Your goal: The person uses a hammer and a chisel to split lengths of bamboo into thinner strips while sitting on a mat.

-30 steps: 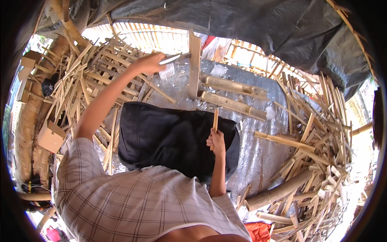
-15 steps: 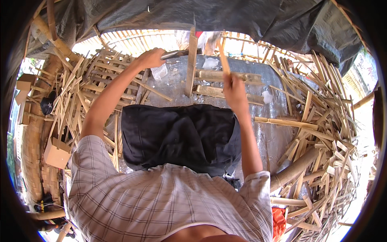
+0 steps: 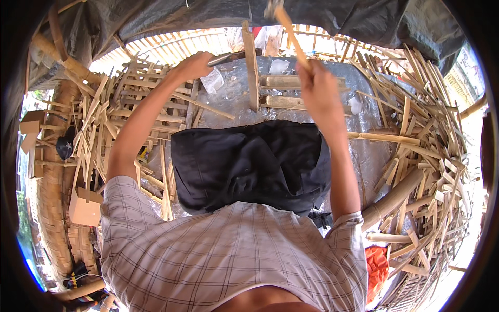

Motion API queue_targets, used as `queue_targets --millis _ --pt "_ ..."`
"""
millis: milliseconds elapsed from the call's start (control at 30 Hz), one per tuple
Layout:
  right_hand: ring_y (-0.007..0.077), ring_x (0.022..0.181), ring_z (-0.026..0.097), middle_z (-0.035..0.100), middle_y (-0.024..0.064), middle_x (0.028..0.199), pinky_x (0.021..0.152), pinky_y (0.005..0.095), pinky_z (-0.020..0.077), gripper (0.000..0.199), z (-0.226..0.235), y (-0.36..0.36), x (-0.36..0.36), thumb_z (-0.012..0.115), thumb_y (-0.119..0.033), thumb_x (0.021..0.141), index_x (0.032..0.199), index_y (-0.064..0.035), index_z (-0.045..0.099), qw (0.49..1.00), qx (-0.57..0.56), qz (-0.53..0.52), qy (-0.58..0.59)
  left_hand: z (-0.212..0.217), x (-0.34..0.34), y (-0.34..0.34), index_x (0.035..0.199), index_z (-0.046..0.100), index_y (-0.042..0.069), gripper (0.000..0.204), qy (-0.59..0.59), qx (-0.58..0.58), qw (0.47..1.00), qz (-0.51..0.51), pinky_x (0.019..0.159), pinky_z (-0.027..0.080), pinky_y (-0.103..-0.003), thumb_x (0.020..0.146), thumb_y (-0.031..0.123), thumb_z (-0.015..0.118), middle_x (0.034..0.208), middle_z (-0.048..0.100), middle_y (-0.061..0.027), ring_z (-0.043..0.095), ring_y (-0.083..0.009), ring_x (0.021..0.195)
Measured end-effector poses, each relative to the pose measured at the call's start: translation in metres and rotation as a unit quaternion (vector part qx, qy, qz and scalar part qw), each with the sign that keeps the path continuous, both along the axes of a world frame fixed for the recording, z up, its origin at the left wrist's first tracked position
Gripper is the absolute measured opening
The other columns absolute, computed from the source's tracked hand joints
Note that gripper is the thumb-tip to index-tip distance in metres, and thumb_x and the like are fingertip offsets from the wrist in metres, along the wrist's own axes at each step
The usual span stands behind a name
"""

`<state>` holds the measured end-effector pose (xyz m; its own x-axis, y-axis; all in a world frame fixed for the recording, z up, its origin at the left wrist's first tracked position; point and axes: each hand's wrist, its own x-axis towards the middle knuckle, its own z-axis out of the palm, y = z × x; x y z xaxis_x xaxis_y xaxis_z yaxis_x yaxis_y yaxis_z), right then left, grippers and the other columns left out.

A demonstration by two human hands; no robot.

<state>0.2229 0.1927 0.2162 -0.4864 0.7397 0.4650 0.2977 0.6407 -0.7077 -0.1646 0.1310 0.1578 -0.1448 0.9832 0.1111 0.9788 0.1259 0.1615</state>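
Observation:
My left hand is closed round the grey handle of a knife-like blade, held out level at the far side. The blade crosses a split bamboo piece that stands upright; how deep it sits in the bamboo cannot be made out. Raised to the right of it, my right hand grips the pale wooden handle of a hammer. Motion smears the hammer's head at the top edge. Black cloth covers my lap, between me and the bamboo.
Flat bamboo lengths lie on a grey plastic sheet. Heaps of bamboo strips rise at the left and right. A dark tarp hangs overhead. A small cardboard box stands at left, an orange cloth at lower right.
My right hand has lifted the hammer up and away from the bamboo. My left hand still holds the blade at the bamboo. The whole view has shifted slightly.

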Motion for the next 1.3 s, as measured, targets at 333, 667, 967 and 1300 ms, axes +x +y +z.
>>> queue_targets --millis 333,667,967,1300 --pt "0.0531 0.071 0.061 0.061 0.0315 0.069 0.060 0.0557 0.0449 0.026 -0.075 -0.014 -0.023 0.053 -0.019 0.105 0.098 0.0059 0.048 0.999 0.033 -0.009 -0.027 0.012 0.020 0.005 0.112 0.067 -0.005 0.032 0.002 -0.061 0.998 0.007 0.083 0.052 -0.048 0.086 0.015 0.067 0.100 0.069 -0.0290 0.069 -0.0414 0.096" --pt "0.0529 0.066 0.059 0.059 0.0312 0.066 0.056 0.0533 0.0452 0.026 0.038 -0.025 -0.041 0.050 -0.019 0.106 0.099 0.0055 0.047 0.990 0.066 -0.066 0.110 0.001 0.008 -0.002 0.113 0.064 -0.002 0.035 0.041 -0.045 0.998 -0.001 0.087 0.051 -0.050 0.087 0.021 0.067 0.107 0.067 -0.0277 0.066 -0.0424 0.103" --pt "0.0570 0.081 0.061 0.064 0.0346 0.080 0.071 0.0616 0.0474 0.030 -0.080 0.014 -0.014 0.056 -0.019 0.101 0.092 0.0099 0.056 0.996 0.021 -0.034 -0.076 0.020 0.032 0.014 0.105 0.066 -0.003 0.027 0.059 -0.093 0.994 -0.007 0.087 0.052 -0.048 0.084 0.012 0.065 0.107 0.067 -0.0283 0.066 -0.0429 0.102" --pt "0.0544 0.076 0.062 0.062 0.0340 0.074 0.067 0.0604 0.0488 0.026 -0.084 0.015 -0.027 0.053 -0.017 0.103 0.097 0.0077 0.053 0.994 -0.036 -0.100 -0.013 0.016 0.011 0.044 0.111 0.064 -0.002 0.033 0.070 -0.085 0.994 0.027 0.089 0.051 -0.050 0.086 0.020 0.062 0.113 0.066 -0.0278 0.065 -0.0427 0.108"
